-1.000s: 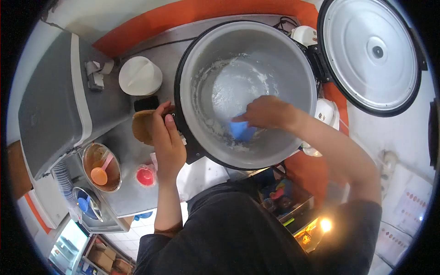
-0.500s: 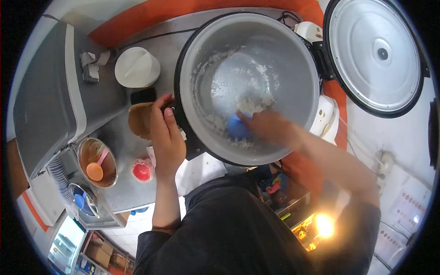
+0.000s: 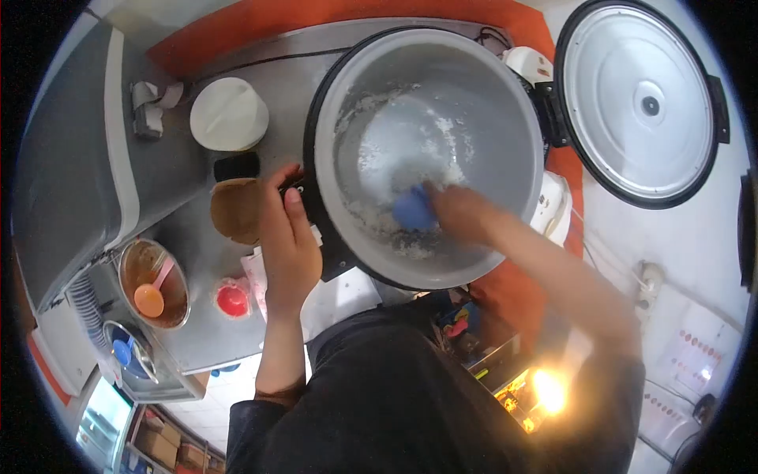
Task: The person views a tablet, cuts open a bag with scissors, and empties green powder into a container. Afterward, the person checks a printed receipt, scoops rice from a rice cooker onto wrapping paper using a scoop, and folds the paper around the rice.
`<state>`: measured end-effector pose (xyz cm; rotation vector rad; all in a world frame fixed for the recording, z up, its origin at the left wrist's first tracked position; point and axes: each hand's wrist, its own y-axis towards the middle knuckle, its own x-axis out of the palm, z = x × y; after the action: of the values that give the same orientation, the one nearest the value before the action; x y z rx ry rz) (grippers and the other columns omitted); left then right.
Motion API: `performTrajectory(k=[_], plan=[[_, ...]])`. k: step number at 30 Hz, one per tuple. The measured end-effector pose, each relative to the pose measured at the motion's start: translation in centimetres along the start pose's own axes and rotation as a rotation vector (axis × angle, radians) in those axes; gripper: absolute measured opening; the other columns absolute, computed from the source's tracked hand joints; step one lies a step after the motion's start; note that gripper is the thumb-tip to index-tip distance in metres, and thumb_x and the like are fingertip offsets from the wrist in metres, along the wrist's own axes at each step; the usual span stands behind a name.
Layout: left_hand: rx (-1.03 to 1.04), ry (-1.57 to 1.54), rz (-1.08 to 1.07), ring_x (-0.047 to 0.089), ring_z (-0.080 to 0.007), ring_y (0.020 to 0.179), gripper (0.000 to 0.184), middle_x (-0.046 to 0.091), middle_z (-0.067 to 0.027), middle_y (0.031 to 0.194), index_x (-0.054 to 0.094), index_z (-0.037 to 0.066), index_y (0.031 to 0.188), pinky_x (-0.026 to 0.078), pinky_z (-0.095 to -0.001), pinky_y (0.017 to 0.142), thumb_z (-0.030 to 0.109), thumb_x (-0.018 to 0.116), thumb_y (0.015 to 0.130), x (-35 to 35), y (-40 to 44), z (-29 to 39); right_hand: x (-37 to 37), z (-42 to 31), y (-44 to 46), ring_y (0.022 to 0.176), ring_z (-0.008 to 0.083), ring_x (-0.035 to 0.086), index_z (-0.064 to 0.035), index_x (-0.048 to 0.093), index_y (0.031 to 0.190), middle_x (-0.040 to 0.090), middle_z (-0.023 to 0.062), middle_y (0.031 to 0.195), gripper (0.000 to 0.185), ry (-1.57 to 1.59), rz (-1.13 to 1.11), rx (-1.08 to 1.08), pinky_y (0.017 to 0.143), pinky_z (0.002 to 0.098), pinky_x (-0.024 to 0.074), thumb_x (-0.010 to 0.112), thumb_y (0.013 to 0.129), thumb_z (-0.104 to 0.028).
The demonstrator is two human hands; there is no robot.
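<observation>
A large rice cooker (image 3: 513,162) stands before me, its grey pot wide open. White rice (image 3: 371,213) clings in patches to the bottom and lower wall. Inside the pot, my right hand (image 3: 466,215) grips a blue rice scoop (image 3: 415,209), its blade against the near part of the bottom. Motion blurs both the hand and the scoop, and the handle is mostly covered by the fingers. On the cooker's left outer side, my left hand (image 3: 290,251) holds the black edge, thumb up and fingertips bent toward the body.
The cooker's lid (image 3: 643,103) stands raised at right. Left on the counter are a white lidded container (image 3: 229,114), a brown bowl-like object (image 3: 234,211), a red round item (image 3: 233,299) and a metal bowl (image 3: 178,304) with an orange ladle (image 3: 149,299). A bright lamp (image 3: 549,391) glows below right.
The blue scoop has shifted slightly and turned within the pot as my right hand moves it. My left hand stays on the cooker's side. The whole view has shifted a little.
</observation>
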<state>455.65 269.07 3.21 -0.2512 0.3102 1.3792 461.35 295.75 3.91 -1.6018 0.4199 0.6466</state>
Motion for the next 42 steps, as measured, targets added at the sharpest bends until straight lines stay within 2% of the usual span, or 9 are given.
performTrajectory(k=[4,7,11,13,14,22,34,41,42], plan=[[0.055,0.05,0.002,0.057,-0.0309,0.111,0.029,0.058,-0.0182,0.116,0.049,0.001,0.123,0.041,-0.0366,0.098,0.019,0.035,0.106,-0.3,-0.5,-0.3,-5.0,3.6,4.5,0.092,0.043,0.067,0.0023,0.034,0.141,0.064,0.0289,0.103,0.053,0.058,0.431,0.321,0.08,0.0499,0.0546,0.047,0.09,-0.003],[0.026,0.047,-0.006,0.057,-0.0311,0.111,0.029,0.058,-0.0185,0.116,0.049,0.0,0.123,0.041,-0.0367,0.097,0.019,0.035,0.106,-0.5,-0.3,0.0,-1.4,7.2,8.7,0.096,0.0385,0.069,0.0131,0.033,0.139,0.064,0.0302,0.108,0.06,0.032,0.328,0.546,0.077,0.046,0.0566,0.058,0.088,-0.006],[0.044,0.031,0.012,0.057,-0.0313,0.11,0.028,0.058,-0.0185,0.116,0.05,0.0,0.122,0.041,-0.037,0.097,0.018,0.036,0.106,-0.5,-0.2,-0.2,2.9,8.5,8.0,0.091,0.0336,0.071,0.0119,0.049,0.126,0.067,0.0263,0.101,0.044,-0.187,0.278,0.478,0.067,0.0439,0.0583,0.06,0.088,-0.007],[0.045,0.006,-0.002,0.057,-0.0313,0.11,0.028,0.058,-0.0185,0.116,0.05,0.0,0.122,0.041,-0.0371,0.097,0.018,0.036,0.105,-0.4,-0.2,-0.3,-4.7,3.2,3.9,0.08,0.0284,0.071,0.0103,0.06,0.105,0.068,0.0215,0.092,0.023,0.289,-0.41,0.639,0.056,0.0394,0.0583,0.053,0.091,-0.007],[0.014,-0.004,-0.012,0.055,-0.0303,0.113,0.03,0.058,-0.0177,0.119,0.05,0.001,0.123,0.039,-0.0372,0.099,0.021,0.035,0.106,-0.5,-0.3,-0.5,-4.4,3.8,3.7,0.08,0.0284,0.071,0.0103,0.06,0.105,0.068,0.0215,0.092,0.023,0.292,-0.42,0.649,0.056,0.0394,0.0583,0.053,0.091,-0.007],[-0.034,0.004,-0.031,0.053,-0.029,0.116,0.034,0.057,-0.017,0.123,0.051,0.003,0.125,0.037,-0.038,0.101,0.026,0.034,0.107,-0.3,-0.5,-0.6,0.5,5.8,2.7,0.051,0.0188,0.056,0.0036,0.055,0.079,0.055,0.0101,0.064,0.022,1.005,-0.464,0.432,0.046,0.0329,0.0522,0.043,0.094,-0.006],[-0.013,0.075,0.048,0.05,-0.0282,0.114,0.034,0.054,-0.016,0.119,0.053,0.004,0.122,0.034,-0.0371,0.101,0.027,0.033,0.107,0.9,-1.0,-0.6,-0.1,-2.4,6.3,0.048,0.0161,0.052,-0.0015,0.051,0.073,0.052,0.009,0.06,0.031,1.554,-0.369,0.336,0.041,0.0307,0.0433,0.044,0.099,-0.018],[0.077,0.263,0.048,0.053,-0.0298,0.11,0.03,0.056,-0.016,0.117,0.05,0.0,0.121,0.036,-0.0373,0.099,0.019,0.033,0.106,1.1,-0.6,0.4,-2.9,-6.7,8.6,0.054,0.0238,0.058,0.006,0.058,0.084,0.058,0.013,0.065,0.03,1.49,-0.147,0.361,0.045,0.0399,0.0479,0.039,0.097,-0.013],[0.023,0.229,0.06,0.051,-0.0292,0.114,0.032,0.055,-0.0166,0.12,0.051,0.0,0.122,0.035,-0.0381,0.101,0.021,0.033,0.106,1.1,-0.8,0.5,-2.7,-7.0,8.5,0.057,0.0251,0.06,0.007,0.059,0.088,0.06,0.0146,0.069,0.031,1.198,-0.147,0.208,0.046,0.0405,0.0489,0.04,0.097,-0.015]])
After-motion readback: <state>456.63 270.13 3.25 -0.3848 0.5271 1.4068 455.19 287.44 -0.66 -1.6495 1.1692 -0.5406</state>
